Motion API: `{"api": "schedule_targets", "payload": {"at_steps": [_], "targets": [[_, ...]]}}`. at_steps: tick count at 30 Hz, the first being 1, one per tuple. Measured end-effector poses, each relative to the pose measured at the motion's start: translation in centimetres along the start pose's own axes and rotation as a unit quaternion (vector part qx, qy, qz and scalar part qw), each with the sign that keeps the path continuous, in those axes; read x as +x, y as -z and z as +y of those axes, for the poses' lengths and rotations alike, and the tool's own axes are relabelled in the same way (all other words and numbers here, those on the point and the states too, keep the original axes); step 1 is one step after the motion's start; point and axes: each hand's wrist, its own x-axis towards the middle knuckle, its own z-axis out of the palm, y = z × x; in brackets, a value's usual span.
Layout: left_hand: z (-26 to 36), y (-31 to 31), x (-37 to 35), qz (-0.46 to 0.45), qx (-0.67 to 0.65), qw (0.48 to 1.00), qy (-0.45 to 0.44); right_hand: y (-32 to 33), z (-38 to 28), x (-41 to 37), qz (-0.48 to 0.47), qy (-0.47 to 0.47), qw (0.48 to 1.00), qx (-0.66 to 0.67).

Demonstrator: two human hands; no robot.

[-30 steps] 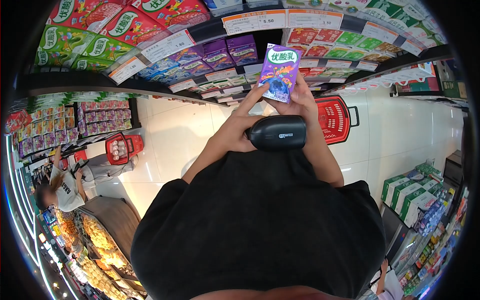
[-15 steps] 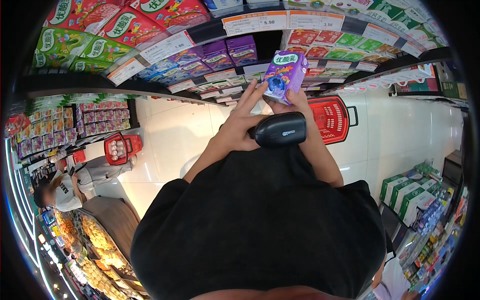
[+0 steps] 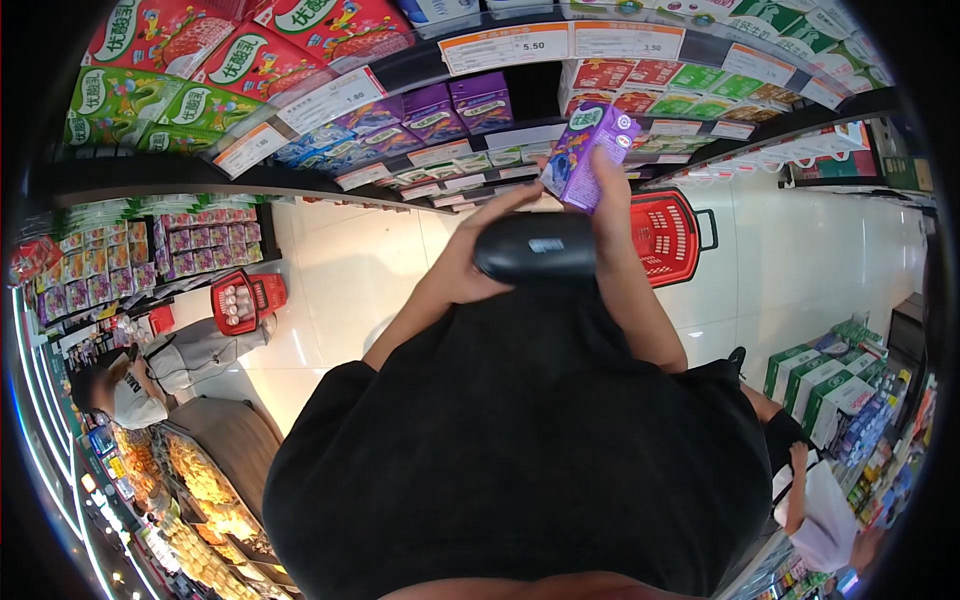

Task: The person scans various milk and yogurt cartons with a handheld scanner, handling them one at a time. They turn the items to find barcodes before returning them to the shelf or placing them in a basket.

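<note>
My right hand (image 3: 610, 190) is closed around a purple juice-box-sized drink carton (image 3: 590, 155) with blueberry artwork, its thumb pressed on the side panel. The carton is tilted in front of the shelf. My left hand (image 3: 468, 262) curls round a black barcode scanner (image 3: 535, 248), whose rounded top faces up at me, slightly blurred. Its grip and most of the fingers are hidden underneath. Left fingertips reach forward to the carton's lower left edge.
Shelves ahead hold red cartons (image 3: 325, 25), green cartons (image 3: 130, 105), purple cartons (image 3: 482, 102) and price tags (image 3: 505, 50). A red shopping basket (image 3: 668, 240) is on the floor at right. One person (image 3: 140, 395) stands at left by another red basket (image 3: 240, 302); another person (image 3: 815, 500) is behind right.
The carton has turned in my right hand, showing more of its side panel. The scanner has shifted left and turned. The person behind right has come further into view.
</note>
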Motion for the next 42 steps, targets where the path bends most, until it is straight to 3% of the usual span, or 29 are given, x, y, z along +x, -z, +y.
{"api": "schedule_targets", "payload": {"at_steps": [2,4,8,10,14,16,17,20,22,26,29,31,34,35,40,42], "targets": [[-0.4,0.7,-1.3,0.064,0.011,0.995,0.072,0.5,-0.3,0.3,-0.038,-0.022,0.988,0.149],[-1.0,1.8,-1.6,0.077,0.019,0.993,0.089,0.3,-0.9,0.2,-0.021,0.033,0.996,0.08],[-1.1,2.5,-1.5,0.099,-0.073,0.984,0.126,1.5,-0.4,0.5,-0.008,0.054,0.997,0.061],[-2.0,2.5,-1.5,0.109,-0.075,0.986,0.102,4.3,1.1,1.2,-0.016,-0.029,0.983,0.183],[-1.8,1.8,-1.2,0.135,-0.116,0.979,0.1,5.5,1.5,1.2,-0.046,-0.052,0.981,0.18],[-1.8,1.6,-1.2,0.133,-0.129,0.977,0.106,3.8,0.8,0.9,0.068,-0.047,0.994,0.077],[-1.9,1.5,-1.2,0.128,-0.121,0.979,0.108,3.8,0.9,0.9,0.068,-0.047,0.994,0.077],[-2.0,1.6,-1.2,0.124,-0.111,0.98,0.109,3.4,0.6,0.5,0.002,-0.039,0.996,0.082],[-2.0,1.7,-1.3,0.125,-0.109,0.98,0.108,1.8,-0.7,-0.3,-0.051,-0.086,0.985,0.141],[-2.4,2.1,-1.7,0.141,-0.099,0.98,0.103,2.1,-0.7,-0.1,-0.124,-0.054,0.982,0.128],[-2.7,2.4,-1.8,0.145,-0.097,0.98,0.095,2.7,-0.2,0.1,-0.14,-0.08,0.967,0.195],[-2.6,2.4,-1.7,0.145,-0.092,0.981,0.091,2.5,-0.2,0.1,-0.187,-0.103,0.931,0.295],[-2.4,2.3,-1.6,0.146,-0.099,0.981,0.085,1.8,-0.9,-0.3,-0.197,-0.082,0.943,0.254],[-2.4,2.5,-1.7,0.133,-0.112,0.981,0.084,1.2,-0.9,-0.5,-0.149,-0.071,0.97,0.178],[-3.2,3.2,-2.5,0.123,-0.121,0.98,0.1,3.3,0.7,-0.1,-0.104,-0.076,0.987,0.092],[-0.3,2.5,-0.6,-0.009,0.056,0.998,-0.014,3.4,0.7,0.1,-0.103,-0.085,0.988,0.08]]}}
